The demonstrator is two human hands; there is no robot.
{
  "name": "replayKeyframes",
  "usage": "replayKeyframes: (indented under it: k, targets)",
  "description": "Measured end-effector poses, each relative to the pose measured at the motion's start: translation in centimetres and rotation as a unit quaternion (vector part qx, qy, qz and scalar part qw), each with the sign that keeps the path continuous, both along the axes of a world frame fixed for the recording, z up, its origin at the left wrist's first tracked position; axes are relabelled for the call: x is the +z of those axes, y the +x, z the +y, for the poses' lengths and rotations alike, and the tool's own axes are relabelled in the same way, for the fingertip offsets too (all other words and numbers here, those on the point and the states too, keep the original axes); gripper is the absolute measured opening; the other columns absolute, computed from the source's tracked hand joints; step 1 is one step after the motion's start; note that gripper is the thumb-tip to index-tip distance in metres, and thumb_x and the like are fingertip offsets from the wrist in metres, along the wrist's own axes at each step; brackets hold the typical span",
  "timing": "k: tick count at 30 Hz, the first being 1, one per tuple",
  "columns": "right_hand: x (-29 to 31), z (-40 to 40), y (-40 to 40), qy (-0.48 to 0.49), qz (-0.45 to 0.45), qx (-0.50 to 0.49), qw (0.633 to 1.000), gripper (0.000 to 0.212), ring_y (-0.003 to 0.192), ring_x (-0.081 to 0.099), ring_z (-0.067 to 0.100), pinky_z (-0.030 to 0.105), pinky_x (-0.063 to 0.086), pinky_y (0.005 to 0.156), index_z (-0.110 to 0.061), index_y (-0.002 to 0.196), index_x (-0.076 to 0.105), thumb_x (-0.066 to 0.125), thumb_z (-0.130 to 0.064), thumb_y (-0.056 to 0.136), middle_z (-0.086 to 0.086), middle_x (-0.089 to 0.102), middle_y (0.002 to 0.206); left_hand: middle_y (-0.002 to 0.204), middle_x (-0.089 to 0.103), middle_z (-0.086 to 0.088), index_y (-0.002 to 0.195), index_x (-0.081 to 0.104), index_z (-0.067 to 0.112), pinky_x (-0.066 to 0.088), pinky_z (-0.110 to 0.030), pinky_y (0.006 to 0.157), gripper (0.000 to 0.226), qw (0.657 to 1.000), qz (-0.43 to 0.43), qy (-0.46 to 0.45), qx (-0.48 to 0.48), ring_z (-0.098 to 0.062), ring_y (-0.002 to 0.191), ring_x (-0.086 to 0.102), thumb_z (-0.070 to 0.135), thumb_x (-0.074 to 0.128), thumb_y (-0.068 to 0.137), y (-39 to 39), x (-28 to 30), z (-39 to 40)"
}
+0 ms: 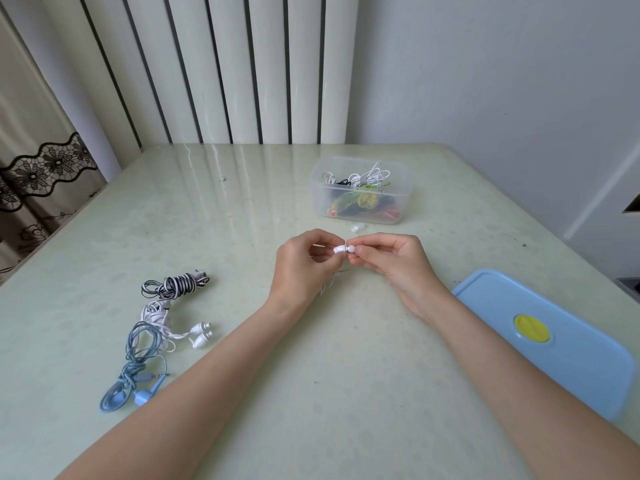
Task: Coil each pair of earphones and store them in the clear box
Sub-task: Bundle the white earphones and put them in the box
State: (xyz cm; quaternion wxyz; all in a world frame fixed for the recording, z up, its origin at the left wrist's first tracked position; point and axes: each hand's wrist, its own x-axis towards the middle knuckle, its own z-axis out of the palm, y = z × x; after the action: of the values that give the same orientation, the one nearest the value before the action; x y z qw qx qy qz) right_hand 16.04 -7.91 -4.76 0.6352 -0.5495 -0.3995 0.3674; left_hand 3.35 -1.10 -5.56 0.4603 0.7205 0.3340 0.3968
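I see a white earbud (343, 249) pinched between both hands, its thin cord (325, 285) hanging below. The clear box (360, 190) stands open beyond, holding mixed coiled earphones. On my left lie striped (176, 286), white (173, 323) and blue earphones (135, 372).

Soft, even daylight filling the scene, pale streaks of glare lying across the glossy table (242, 209), shadows staying faint, wide-angle distortion bending the edges, focus staying sharp.
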Motion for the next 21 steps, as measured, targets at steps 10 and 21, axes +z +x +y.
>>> replayKeyframes:
  k: [10,21]
  targets:
    - [0.14,-0.04,0.06,-0.003,0.003,-0.01,1.0,0.006,0.063,0.064,0.01,0.016,0.053,0.066,0.002,0.083,0.066,0.064,0.005,0.078,0.014,0.067,0.078,0.074,0.065,0.006,0.079,0.066,0.012,0.045,-0.008,0.056,0.008,1.0,-0.007,0.01,0.001,0.002,0.061,0.056,0.005,0.069,0.078,0.04,0.14,-0.17]
    - [0.07,-0.29,0.4,-0.005,0.054,0.006,0.999,0.009,0.063,0.067,0.012,0.017,0.055,0.069,-0.001,0.079,0.066,0.061,0.007,0.078,0.003,0.072,0.068,0.076,0.066,0.008,0.081,0.068,0.018,0.047,-0.008,0.066,0.015,0.999,-0.025,0.029,-0.028,0.003,0.066,0.061,0.004,0.07,0.077,-0.26,0.23,-0.18]
